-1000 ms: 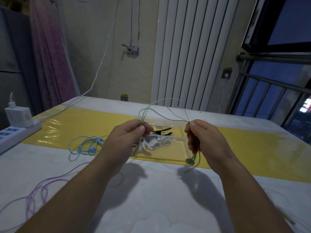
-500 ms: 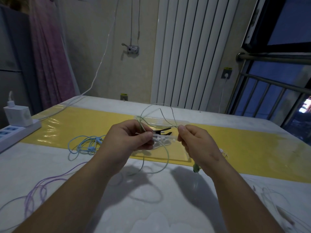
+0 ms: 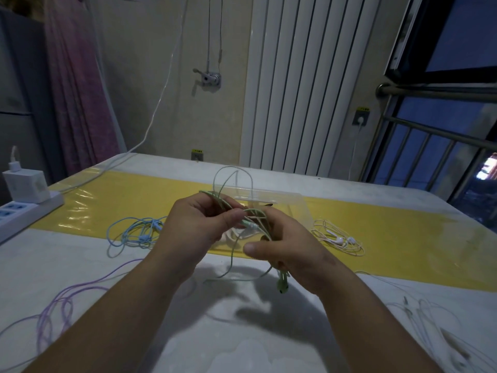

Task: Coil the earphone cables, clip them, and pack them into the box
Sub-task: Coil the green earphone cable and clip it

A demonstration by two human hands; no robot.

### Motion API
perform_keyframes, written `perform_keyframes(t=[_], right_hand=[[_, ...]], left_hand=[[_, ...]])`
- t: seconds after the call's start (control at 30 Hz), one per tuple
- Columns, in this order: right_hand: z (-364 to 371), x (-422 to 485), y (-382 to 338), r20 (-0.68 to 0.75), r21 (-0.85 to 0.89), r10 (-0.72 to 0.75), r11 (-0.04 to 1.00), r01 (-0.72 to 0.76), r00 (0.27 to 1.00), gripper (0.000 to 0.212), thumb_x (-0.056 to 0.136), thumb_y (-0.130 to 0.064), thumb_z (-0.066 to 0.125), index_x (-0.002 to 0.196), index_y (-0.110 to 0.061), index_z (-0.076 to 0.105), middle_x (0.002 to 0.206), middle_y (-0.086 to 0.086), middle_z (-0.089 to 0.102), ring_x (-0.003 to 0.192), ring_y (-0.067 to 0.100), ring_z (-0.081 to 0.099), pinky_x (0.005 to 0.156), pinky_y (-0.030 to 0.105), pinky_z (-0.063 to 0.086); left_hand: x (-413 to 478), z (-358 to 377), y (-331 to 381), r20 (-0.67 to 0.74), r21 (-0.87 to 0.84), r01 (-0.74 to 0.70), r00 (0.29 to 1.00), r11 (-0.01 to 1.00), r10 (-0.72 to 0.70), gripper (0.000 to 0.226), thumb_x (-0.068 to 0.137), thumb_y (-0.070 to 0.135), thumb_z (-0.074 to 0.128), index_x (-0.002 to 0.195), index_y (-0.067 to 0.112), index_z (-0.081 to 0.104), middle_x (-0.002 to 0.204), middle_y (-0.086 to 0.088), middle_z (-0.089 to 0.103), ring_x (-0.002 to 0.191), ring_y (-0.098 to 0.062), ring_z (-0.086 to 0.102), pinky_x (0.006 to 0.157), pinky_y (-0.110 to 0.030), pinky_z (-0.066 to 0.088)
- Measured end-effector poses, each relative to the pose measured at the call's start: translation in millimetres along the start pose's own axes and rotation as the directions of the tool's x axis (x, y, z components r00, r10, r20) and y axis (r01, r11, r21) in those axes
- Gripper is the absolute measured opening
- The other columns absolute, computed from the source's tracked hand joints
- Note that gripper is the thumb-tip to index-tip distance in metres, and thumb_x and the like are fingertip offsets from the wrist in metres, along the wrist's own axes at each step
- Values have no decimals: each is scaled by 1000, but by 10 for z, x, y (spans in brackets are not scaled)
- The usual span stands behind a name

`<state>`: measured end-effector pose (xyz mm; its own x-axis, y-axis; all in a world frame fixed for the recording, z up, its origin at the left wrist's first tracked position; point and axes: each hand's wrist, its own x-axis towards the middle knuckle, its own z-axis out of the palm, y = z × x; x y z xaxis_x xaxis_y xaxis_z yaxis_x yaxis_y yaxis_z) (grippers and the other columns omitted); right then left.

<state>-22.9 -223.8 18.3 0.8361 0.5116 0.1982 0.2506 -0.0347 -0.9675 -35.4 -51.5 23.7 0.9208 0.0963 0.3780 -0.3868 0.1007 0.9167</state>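
Above the table's middle I hold a green earphone cable (image 3: 233, 261) in both hands. My left hand (image 3: 199, 227) pinches a bundle of its strands and the plug end between thumb and fingers. My right hand (image 3: 289, 247) curls round loops of the same cable, and a green earbud hangs below it. One loop rises above my left hand, another droops to the table. Behind the hands lies a clear plastic box (image 3: 291, 204) holding a black clip and white pieces, partly hidden.
A blue earphone cable (image 3: 134, 230) lies left on the yellow mat (image 3: 390, 230), a pinkish-white one (image 3: 337, 238) right. A purple cable (image 3: 57, 305) sprawls near left, a white cable (image 3: 430, 316) near right. A power strip with charger (image 3: 25, 195) sits at the left edge.
My hands have come together from well apart. The right hand has brought its cable end to the left hand, and the cable now gathers into loops between them.
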Motion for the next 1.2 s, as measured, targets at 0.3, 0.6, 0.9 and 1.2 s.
perform_keyframes(t=[0.3,0.6,0.9,1.2], right_hand=[[47,-8,-51,-124,-127,23,991,-38,992,10,83,3,68,79,-6,68,62,2,61,45,0,52,48,8,39],[-157,-30,-72,-181,-149,-8,989,-20,983,29,79,-35,65,60,-13,63,51,3,53,51,15,46,53,21,36],[-180,-51,-89,-115,-116,117,985,-130,987,27,97,-24,56,76,-7,63,51,-4,33,46,13,29,49,26,28],[-245,-111,-134,-98,-236,222,942,-239,970,28,97,-25,55,75,-8,59,52,10,49,56,24,64,63,34,45]], left_hand=[[53,-23,-69,-36,-166,-1,999,986,-5,5,77,3,66,79,7,64,69,-12,64,51,-18,52,45,-25,44],[103,-75,-22,-114,-379,120,978,917,-175,29,95,10,38,69,10,50,61,-7,52,46,-18,39,43,-22,27],[168,-116,-31,-177,-503,120,955,856,-237,28,98,15,37,72,16,47,62,-5,65,54,-15,57,49,-24,39],[182,-126,-60,-252,-480,52,948,876,-194,28,101,19,41,74,11,46,47,-1,28,45,-19,42,48,-27,43]])
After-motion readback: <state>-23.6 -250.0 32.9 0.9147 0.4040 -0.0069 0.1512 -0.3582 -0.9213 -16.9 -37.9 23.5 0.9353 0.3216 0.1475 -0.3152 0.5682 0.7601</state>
